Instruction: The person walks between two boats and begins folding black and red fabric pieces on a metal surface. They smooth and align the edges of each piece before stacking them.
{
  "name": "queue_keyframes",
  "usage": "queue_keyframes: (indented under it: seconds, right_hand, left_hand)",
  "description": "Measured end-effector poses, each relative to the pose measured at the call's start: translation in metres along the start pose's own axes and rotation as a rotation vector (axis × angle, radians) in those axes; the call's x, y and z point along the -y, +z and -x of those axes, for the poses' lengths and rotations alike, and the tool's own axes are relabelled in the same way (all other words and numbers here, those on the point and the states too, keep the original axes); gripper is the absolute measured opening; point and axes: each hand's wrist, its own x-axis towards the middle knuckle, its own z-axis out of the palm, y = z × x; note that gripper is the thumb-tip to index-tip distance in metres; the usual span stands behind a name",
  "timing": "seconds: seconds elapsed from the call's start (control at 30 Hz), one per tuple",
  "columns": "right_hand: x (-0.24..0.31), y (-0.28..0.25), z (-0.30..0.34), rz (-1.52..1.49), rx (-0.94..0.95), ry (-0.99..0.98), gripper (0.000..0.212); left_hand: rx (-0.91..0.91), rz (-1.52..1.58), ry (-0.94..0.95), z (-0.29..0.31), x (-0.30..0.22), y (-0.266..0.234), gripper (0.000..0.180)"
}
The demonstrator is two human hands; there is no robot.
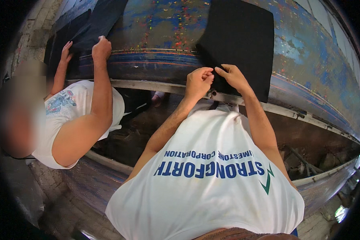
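A black cloth panel (pixel 244 44) lies on the paint-stained table in front of me and hangs over its near edge. My left hand (pixel 199 83) is at the left side of the cloth, with its fingers curled in and pressed to the thumb; whatever they pinch is too small to make out. Close beside it, my right hand (pixel 234 78) hovers over or rests on the cloth, thumb and fingers slightly apart and pointing toward the left hand. Whether the right hand touches the cloth I cannot tell.
A long table (pixel 156 32) with blue, red and yellow paint marks runs across, edged by a metal rail (pixel 148 85). At my left, a co-worker in a white shirt (pixel 82 120) handles another dark cloth (pixel 82 34). Below the rail is a dark recess with debris (pixel 308 160).
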Motion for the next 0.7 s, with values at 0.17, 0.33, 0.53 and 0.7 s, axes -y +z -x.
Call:
queue_keyframes:
  seconds: [0.17,0.33,0.53,0.7]
  right_hand:
    - [-0.003,0.006,0.001,0.064,-0.100,-0.093,0.049]
    - [0.000,0.017,0.003,-0.110,-0.235,-0.025,0.045]
    - [0.006,0.007,0.004,-0.107,-0.111,0.092,0.036]
    - [0.005,0.014,0.004,-0.182,-0.184,0.021,0.032]
  left_hand:
    - [-0.098,-0.200,0.138,-0.011,-0.002,0.002,0.020]
    - [-0.058,-0.280,0.113,-0.020,0.010,-0.006,0.018]
    - [-0.008,-0.278,0.076,-0.023,0.016,-0.014,0.020]
    - [0.023,-0.247,0.042,-0.020,0.009,-0.025,0.018]
